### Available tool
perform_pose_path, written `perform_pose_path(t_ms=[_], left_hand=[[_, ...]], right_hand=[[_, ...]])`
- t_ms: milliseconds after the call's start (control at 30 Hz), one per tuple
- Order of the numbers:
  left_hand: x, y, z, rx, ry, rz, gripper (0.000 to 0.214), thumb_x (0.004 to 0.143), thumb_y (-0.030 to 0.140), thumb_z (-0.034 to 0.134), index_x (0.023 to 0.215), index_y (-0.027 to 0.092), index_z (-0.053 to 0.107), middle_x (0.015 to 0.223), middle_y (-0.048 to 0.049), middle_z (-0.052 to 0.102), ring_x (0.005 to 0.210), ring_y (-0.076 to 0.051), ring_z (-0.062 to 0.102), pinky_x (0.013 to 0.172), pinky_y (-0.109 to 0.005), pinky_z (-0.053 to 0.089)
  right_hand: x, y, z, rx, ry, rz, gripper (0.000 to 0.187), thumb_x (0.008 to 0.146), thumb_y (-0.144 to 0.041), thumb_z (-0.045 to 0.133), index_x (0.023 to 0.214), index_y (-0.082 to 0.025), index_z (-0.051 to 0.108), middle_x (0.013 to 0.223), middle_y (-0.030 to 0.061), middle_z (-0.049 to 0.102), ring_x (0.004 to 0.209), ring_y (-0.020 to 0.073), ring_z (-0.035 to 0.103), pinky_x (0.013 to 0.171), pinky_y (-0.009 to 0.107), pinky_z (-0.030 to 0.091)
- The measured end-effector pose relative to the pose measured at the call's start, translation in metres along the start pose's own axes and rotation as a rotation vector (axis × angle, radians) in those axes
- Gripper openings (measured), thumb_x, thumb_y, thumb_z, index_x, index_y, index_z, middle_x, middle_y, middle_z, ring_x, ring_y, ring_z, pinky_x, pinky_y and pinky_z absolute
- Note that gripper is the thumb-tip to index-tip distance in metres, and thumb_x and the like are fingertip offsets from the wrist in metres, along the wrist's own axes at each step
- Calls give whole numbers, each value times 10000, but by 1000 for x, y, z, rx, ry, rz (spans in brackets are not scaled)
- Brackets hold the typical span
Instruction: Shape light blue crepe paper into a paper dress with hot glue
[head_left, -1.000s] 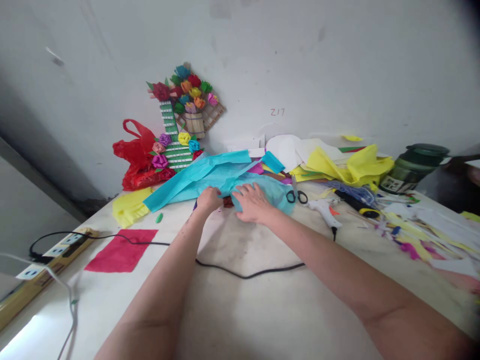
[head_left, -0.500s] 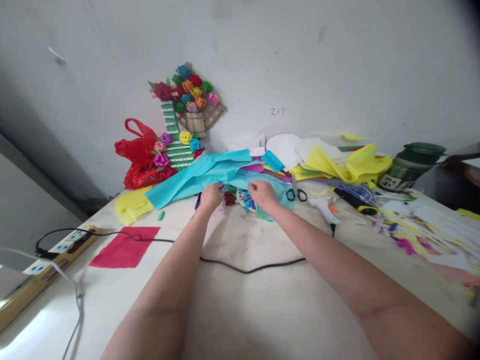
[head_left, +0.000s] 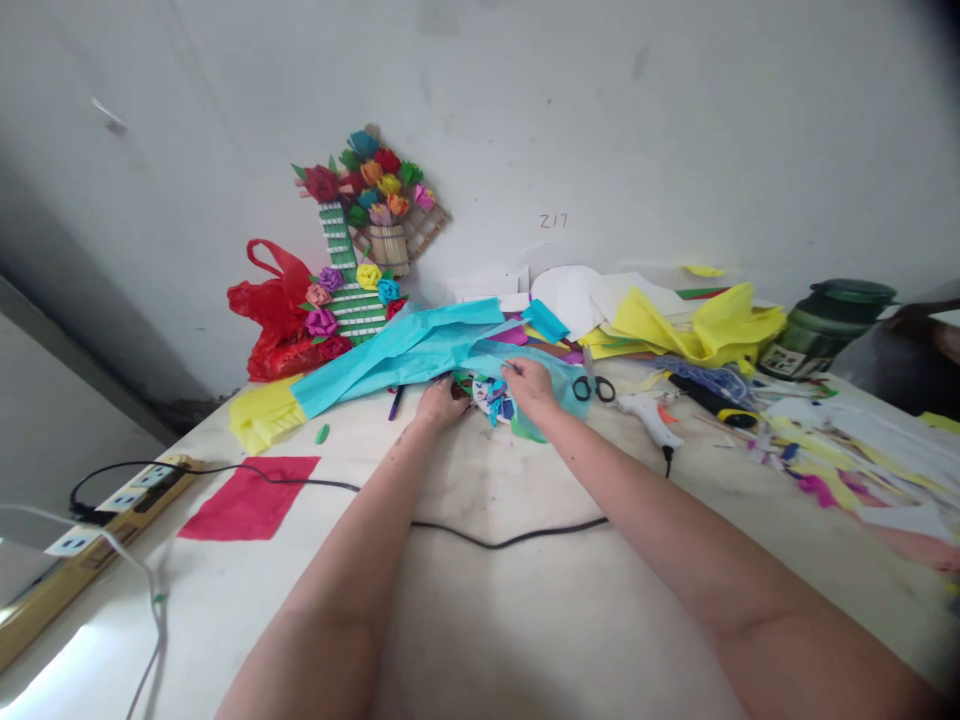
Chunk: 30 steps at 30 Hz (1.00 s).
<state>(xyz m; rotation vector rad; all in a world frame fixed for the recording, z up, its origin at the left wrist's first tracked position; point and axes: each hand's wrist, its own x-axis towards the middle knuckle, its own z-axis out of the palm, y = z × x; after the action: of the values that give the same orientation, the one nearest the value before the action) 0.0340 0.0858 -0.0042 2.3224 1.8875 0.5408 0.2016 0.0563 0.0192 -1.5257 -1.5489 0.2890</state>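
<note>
My right hand (head_left: 529, 385) pinches the near edge of a light blue crepe paper sheet (head_left: 564, 378) and holds it up. Under that edge lies a white piece with blue and purple bits (head_left: 493, 397). My left hand (head_left: 442, 403) reaches in below the longer blue sheet (head_left: 390, 345), fingers curled at something small, dark red and green; the fingertips are partly hidden. A purple pen (head_left: 395, 402) lies just left of it. Scissors with black handles (head_left: 593, 388) lie to the right of my right hand.
A white glue gun (head_left: 651, 420) and a cutter (head_left: 712, 403) lie at the right, near paper scraps (head_left: 862, 480) and a green jar (head_left: 825, 330). A black cord (head_left: 491, 545) crosses the table. A power strip (head_left: 127, 505), red square (head_left: 251, 497) and paper flower pieces (head_left: 358, 300) are leftward.
My left hand has let go of the blue sheet's edge and moved slightly right and down, in under it. The purple pen shows more fully. My right hand stays at the paper edge.
</note>
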Motion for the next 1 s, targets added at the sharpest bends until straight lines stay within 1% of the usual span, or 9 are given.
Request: perform_pose_path(t_ms=[133, 233, 333, 467, 633, 733, 800, 900, 1000], left_hand=[[-3, 5, 5, 75, 111, 34, 325, 742, 246, 471, 1037, 164, 583, 1076, -97, 589, 1082, -235, 455, 892, -298, 374], [-6, 9, 6, 124, 160, 82, 370, 748, 210, 458, 1107, 182, 543, 1083, -97, 573, 1099, -250, 421, 883, -334, 387], [-9, 11, 7, 154, 167, 86, 429, 758, 216, 445, 1187, 213, 472, 1100, -98, 539, 1055, -250, 452, 828, -353, 422], [-10, 9, 8, 161, 138, 69, 345, 756, 212, 430, 1079, 219, 549, 1072, -97, 531, 976, -240, 514, 752, -337, 454], [-9, 5, 5, 62, 174, -34, 320, 730, 186, 437, 995, 223, 612, 1067, -82, 560, 923, -217, 558, 739, -292, 457], [-9, 3, 3, -11, 187, -100, 355, 699, 144, 454, 1000, 217, 627, 1056, -72, 594, 938, -202, 563, 776, -260, 443], [-9, 3, 0, -63, 179, -140, 362, 682, 132, 473, 995, 213, 636, 1005, -61, 630, 933, -193, 570, 784, -245, 435], [-10, 5, -4, -159, 154, -217, 313, 671, 162, 501, 937, 210, 659, 883, -45, 673, 869, -190, 596, 740, -245, 442], [-12, 10, -8, -246, 131, -313, 269, 644, 186, 531, 869, 192, 677, 821, -48, 684, 808, -192, 610, 679, -246, 446]], right_hand=[[1, 3, 2, 29, 7, 12, 261, 771, -299, 423, 811, -204, 663, 743, 25, 660, 725, 166, 599, 654, 259, 444], [0, 3, 2, 18, 7, 22, 263, 778, -299, 422, 827, -203, 662, 761, 32, 665, 739, 165, 605, 659, 260, 447], [-1, 1, 1, -13, -11, 15, 266, 783, -293, 426, 846, -191, 664, 754, 32, 668, 729, 161, 605, 657, 250, 442], [-3, -2, -3, -103, -26, -66, 262, 785, -265, 432, 887, -201, 665, 823, 30, 677, 770, 161, 596, 709, 252, 433], [-3, -7, -11, -305, 4, -110, 243, 761, -269, 479, 897, -230, 677, 950, 41, 654, 934, 213, 538, 773, 299, 420], [-2, -9, -17, -342, -17, -82, 257, 783, -304, 464, 907, -257, 684, 961, 41, 637, 895, 211, 550, 712, 291, 431], [-1, -8, -22, -359, -38, -66, 277, 803, -331, 442, 939, -276, 677, 952, 44, 633, 854, 202, 564, 674, 279, 428], [0, -7, -29, -427, -46, -86, 294, 819, -359, 420, 932, -283, 681, 914, 53, 641, 811, 202, 574, 646, 276, 417], [1, -7, -33, -496, -42, -121, 302, 821, -367, 413, 878, -274, 695, 875, 58, 646, 780, 198, 577, 619, 266, 402]])
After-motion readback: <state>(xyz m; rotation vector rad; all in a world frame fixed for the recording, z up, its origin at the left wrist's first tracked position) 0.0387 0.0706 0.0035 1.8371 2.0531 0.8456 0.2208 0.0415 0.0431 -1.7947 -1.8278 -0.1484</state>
